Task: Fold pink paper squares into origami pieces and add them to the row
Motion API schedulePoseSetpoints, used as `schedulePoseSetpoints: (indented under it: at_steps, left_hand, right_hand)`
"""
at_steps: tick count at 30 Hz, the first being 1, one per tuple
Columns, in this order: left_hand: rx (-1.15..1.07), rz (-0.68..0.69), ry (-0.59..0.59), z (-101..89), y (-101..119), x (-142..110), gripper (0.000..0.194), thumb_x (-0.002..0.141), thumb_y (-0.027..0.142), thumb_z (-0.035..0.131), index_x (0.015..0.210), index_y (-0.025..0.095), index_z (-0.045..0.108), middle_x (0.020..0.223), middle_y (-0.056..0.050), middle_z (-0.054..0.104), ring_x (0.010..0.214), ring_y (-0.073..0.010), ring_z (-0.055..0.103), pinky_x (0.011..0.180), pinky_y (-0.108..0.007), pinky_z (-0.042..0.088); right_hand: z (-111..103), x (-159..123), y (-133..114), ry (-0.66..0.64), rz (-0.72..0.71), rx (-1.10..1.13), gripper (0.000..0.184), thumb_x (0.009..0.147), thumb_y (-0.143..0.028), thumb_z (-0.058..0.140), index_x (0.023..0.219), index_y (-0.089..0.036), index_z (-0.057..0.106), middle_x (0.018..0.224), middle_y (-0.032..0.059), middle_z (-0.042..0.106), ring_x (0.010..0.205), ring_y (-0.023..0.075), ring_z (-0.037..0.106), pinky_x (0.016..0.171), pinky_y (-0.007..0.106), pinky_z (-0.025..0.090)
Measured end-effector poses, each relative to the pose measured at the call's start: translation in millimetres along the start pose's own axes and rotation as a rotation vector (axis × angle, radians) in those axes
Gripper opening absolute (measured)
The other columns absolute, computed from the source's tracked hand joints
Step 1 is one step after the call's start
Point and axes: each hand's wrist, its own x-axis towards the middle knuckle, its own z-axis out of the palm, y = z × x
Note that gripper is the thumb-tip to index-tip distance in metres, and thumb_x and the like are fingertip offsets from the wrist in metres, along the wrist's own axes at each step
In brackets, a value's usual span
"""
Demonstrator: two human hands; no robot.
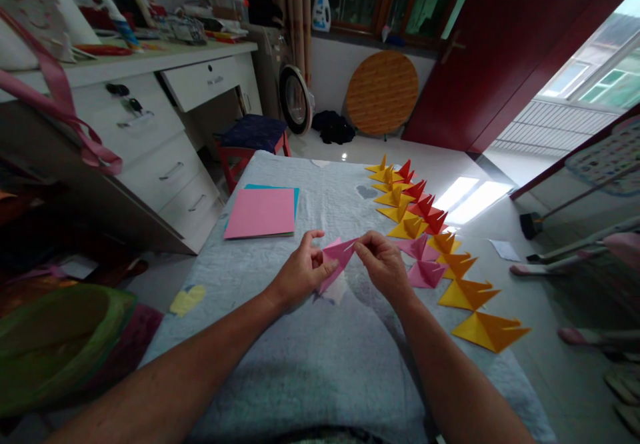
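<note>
A half-folded pink paper crane (338, 257) is held just above the cloth-covered table (300, 377). My left hand (306, 264) pinches its left side between thumb and fingers. With thumb and forefinger, my right hand (383, 261) grips a narrow point at its right end. Two finished-looking pink paper cranes (426, 273) lie to the right of my right hand. Beyond them are rows of yellow paper cranes (400, 212), red paper cranes (425, 205) and orange paper cranes (470, 293). A stack of square paper (261, 213), pink on top with blue beneath, lies to the left.
A white desk with drawers (150, 131) runs along the left, beside a red stool (250, 139). A green basket (60, 344) stands at lower left. Behind the table are a washing machine with its door ajar (296, 100) and a round wooden tabletop (383, 92).
</note>
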Motion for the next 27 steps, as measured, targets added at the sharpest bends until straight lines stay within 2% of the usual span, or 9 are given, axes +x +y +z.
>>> schedulePoseSetpoints:
  at_steps: [5,8,13,15,18,20,22,24,27]
  left_hand:
    - [-0.289,-0.088,-0.005,6.2,0,1,0.053,0.079,0.033,0.070,0.119,0.024,0.037,0.081,0.003,0.066,0.055,-0.0100,0.057,0.051,-0.020,0.038]
    - [-0.366,-0.098,0.015,3.4,-1,5,0.042,0.079,0.036,0.070,0.111,0.021,0.047,0.077,0.003,0.064,0.054,-0.0090,0.056,0.052,-0.020,0.038]
    - [-0.402,-0.144,-0.022,-3.5,2,9,0.037,0.071,0.033,0.077,0.101,0.015,0.065,0.079,-0.002,0.067,0.065,-0.0115,0.060,0.060,-0.021,0.044]
    - [-0.398,-0.149,-0.059,-5.6,3,10,0.036,0.068,0.032,0.079,0.097,0.013,0.068,0.081,-0.003,0.069,0.067,-0.0118,0.060,0.061,-0.021,0.044]
    - [-0.380,-0.148,-0.119,-8.8,2,10,0.033,0.066,0.030,0.080,0.093,0.013,0.072,0.083,-0.004,0.071,0.068,-0.0118,0.060,0.061,-0.021,0.043]
    - [-0.373,-0.148,-0.160,-11.0,-1,11,0.031,0.066,0.028,0.081,0.091,0.013,0.072,0.082,-0.003,0.070,0.066,-0.0114,0.059,0.061,-0.020,0.042]
    - [-0.379,-0.156,-0.208,-13.2,-4,11,0.034,0.067,0.027,0.082,0.095,0.013,0.070,0.079,-0.002,0.069,0.063,-0.0102,0.058,0.059,-0.020,0.041]
    - [-0.382,-0.175,-0.254,-15.0,-7,10,0.038,0.068,0.027,0.082,0.101,0.014,0.066,0.077,-0.001,0.069,0.060,-0.0090,0.057,0.058,-0.019,0.039]
    - [-0.376,-0.194,-0.311,-15.8,-7,9,0.040,0.071,0.028,0.081,0.103,0.016,0.060,0.075,0.000,0.068,0.058,-0.0092,0.058,0.057,-0.019,0.038]
  right_hand:
    - [-2,-1,2,-0.032,-0.010,0.020,0.025,0.093,-0.034,0.049,0.078,-0.021,0.063,0.066,-0.0012,0.054,0.059,0.0134,0.049,0.057,0.027,0.040]
    - [-5,-1,2,0.046,-0.055,0.009,0.026,0.096,-0.034,0.044,0.092,-0.021,0.066,0.077,0.0017,0.060,0.070,0.0160,0.055,0.065,0.029,0.044]
    - [-10,1,-4,0.147,-0.188,-0.129,0.018,0.092,-0.030,0.051,0.092,-0.022,0.067,0.091,0.0039,0.061,0.091,0.0195,0.057,0.081,0.033,0.044]
    - [-12,3,-6,0.059,-0.175,-0.112,0.015,0.090,-0.030,0.055,0.090,-0.022,0.068,0.090,0.0038,0.062,0.089,0.0190,0.056,0.081,0.033,0.043]
    - [-16,4,-6,-0.257,0.002,0.056,0.017,0.087,-0.035,0.060,0.095,-0.021,0.068,0.079,0.0004,0.058,0.073,0.0144,0.052,0.067,0.028,0.041]
    - [-19,5,-5,-0.496,0.161,0.246,0.030,0.084,-0.040,0.066,0.107,-0.021,0.066,0.074,-0.0030,0.051,0.062,0.0108,0.044,0.056,0.024,0.035]
    - [-20,5,-5,-0.651,0.241,0.409,0.045,0.079,-0.043,0.072,0.117,-0.021,0.063,0.073,-0.0051,0.045,0.059,0.0089,0.039,0.052,0.022,0.030]
    - [-19,4,-5,-0.699,0.256,0.465,0.050,0.077,-0.044,0.076,0.118,-0.021,0.061,0.072,-0.0063,0.042,0.058,0.0080,0.037,0.052,0.022,0.029]
    - [-12,2,-5,-0.674,0.252,0.408,0.039,0.078,-0.045,0.075,0.103,-0.019,0.064,0.066,-0.0077,0.039,0.055,0.0071,0.034,0.051,0.022,0.026]
